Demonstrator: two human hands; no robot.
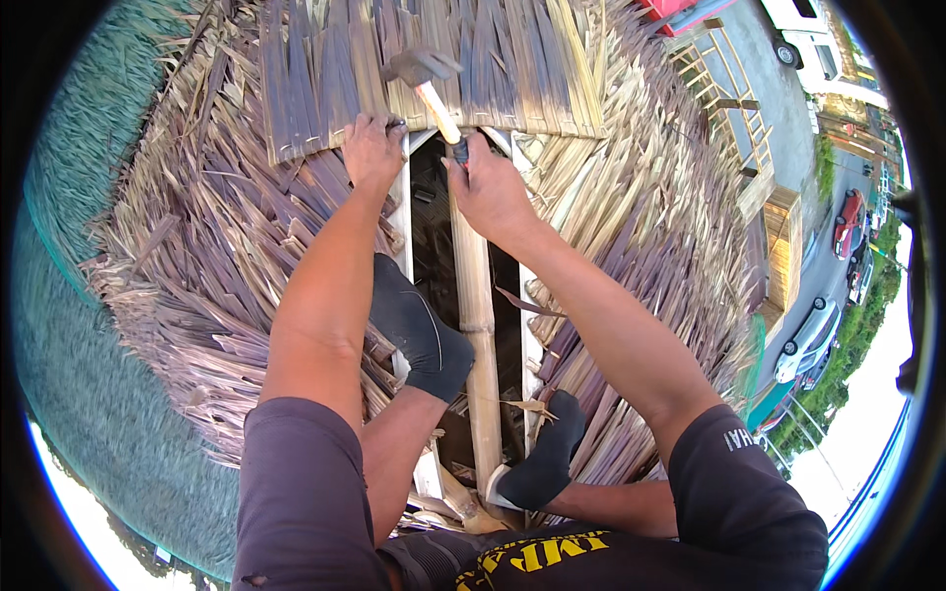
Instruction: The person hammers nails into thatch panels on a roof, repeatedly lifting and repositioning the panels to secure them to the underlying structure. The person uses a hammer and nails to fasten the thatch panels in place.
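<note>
My right hand point(490, 192) is wrapped round the dark grip of a claw hammer point(420, 67). Its metal head is raised over the lower part of a panel of dried palm thatch point(330, 89). At that panel's lower edge, my left hand point(371, 153) has its fingers pinched together; a small dark thing shows at the fingertips, too small to name. Below the panel, a bamboo pole point(474, 286) runs toward me along a gap in the roof. Pale strips of framing point(404, 207) line the gap's sides.
Layered thatch point(641, 227) slopes down on both sides. My feet, in black socks point(547, 458), brace beside the pole, over the dark opening point(431, 222). Green netting point(108, 473) spreads at left. Far below at right are a wooden ladder-like frame point(734, 103) and parked cars point(810, 338).
</note>
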